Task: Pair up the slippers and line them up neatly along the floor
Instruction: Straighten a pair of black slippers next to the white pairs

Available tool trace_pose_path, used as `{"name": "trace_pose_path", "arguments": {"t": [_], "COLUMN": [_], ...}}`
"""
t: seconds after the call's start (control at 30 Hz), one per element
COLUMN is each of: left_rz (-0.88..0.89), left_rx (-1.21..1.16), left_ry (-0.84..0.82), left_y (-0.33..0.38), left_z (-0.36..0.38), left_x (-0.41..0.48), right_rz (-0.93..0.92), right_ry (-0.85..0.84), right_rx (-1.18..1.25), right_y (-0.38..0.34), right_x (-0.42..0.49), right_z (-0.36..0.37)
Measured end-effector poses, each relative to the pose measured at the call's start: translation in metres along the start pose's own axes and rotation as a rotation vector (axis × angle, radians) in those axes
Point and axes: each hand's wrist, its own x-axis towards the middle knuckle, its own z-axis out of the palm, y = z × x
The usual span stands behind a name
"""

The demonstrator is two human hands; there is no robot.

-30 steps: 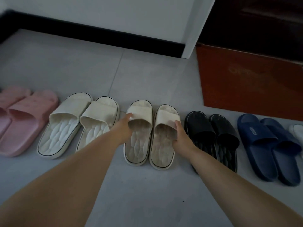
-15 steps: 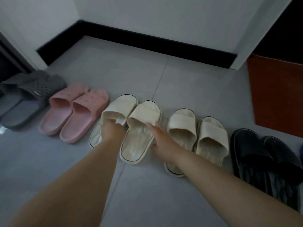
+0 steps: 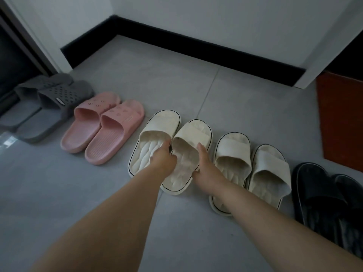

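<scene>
A row of paired slippers is seen on the grey tiled floor [image 3: 245,107] — grey pair [image 3: 45,107], pink pair [image 3: 102,128], two cream pairs, black pair [image 3: 330,199]. The left hand [image 3: 163,160] is placed over the inner edge of the left cream slipper [image 3: 155,138], fingers curled, thumb at the strap; an actual grip cannot be confirmed. The right hand [image 3: 206,169] is laid against the outer side of the right cream slipper [image 3: 188,154], fingers extended. The two soles are touching. The second cream pair [image 3: 251,169] lies just beside.
</scene>
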Motion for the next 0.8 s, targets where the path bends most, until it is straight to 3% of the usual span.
{"name": "trace_pose_path", "arguments": {"t": [0.1,0.2,0.27,0.4,0.5,0.57,0.67,0.8], "left_rz": [-0.024,-0.018,0.111,0.388,0.523,0.594,0.599,0.424], "left_rx": [0.012,-0.120,-0.215,-0.230,-0.242,-0.088,0.195,0.456], "left_ry": [0.054,0.332,0.441,0.273,-0.010,-0.116,-0.159,-0.079], "left_y": [0.003,0.014,0.028,0.074,0.114,0.141,0.177,0.193], "left_z": [0.000,0.003,0.008,0.035,0.068,0.093,0.126,0.147], "left_x": [-0.004,-0.006,-0.008,-0.014,-0.027,-0.037,-0.049,-0.044], "right_rz": [-0.007,-0.042,-0.052,0.048,0.280,0.446,0.539,0.461], "right_ry": [-0.003,0.073,0.182,0.557,0.838,0.943,0.933,0.726], "right_rx": [0.036,0.042,0.045,0.064,0.015,0.067,0.016,-0.183], "right_y": [-0.001,0.005,0.018,0.080,0.144,0.179,0.214,0.234], "right_x": [-0.002,-0.021,-0.045,-0.112,-0.164,-0.193,-0.215,-0.208], "right_z": [-0.005,-0.019,-0.031,-0.070,-0.112,-0.138,-0.164,-0.184]}}
